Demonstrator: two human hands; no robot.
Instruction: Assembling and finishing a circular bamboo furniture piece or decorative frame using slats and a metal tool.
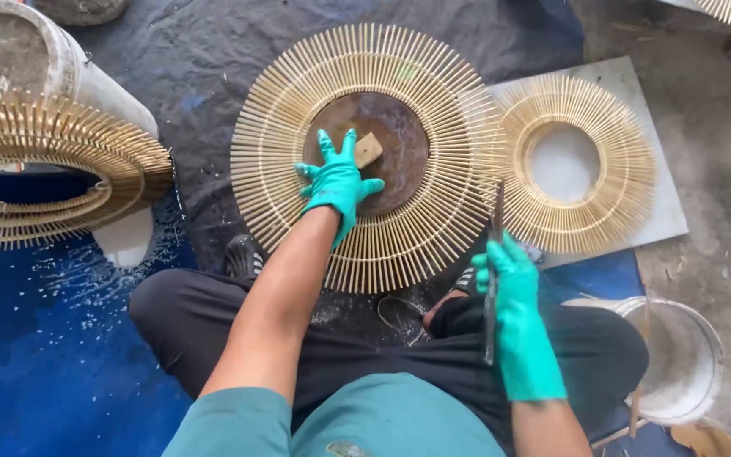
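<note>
Sunburst frame [382, 93] under flat left hand [336, 182], right hand [509, 292] gripping stick [492, 279], white bucket [687, 364] alongside, contents unclear

- Two hands in teal rubber gloves: the left hand [336, 182] and the right hand [513, 317].
- One large round sunburst frame of pale bamboo sticks [433, 110] lying in front.
- One smaller bamboo-stick sunburst ring [628, 182] on a grey board.
- One stack of bamboo-stick rings [52, 169] at left.
- One small tan wooden block [368, 150].
- One thin dark stick-like tool [492, 288].
- One white plastic bucket [691, 364].
</note>
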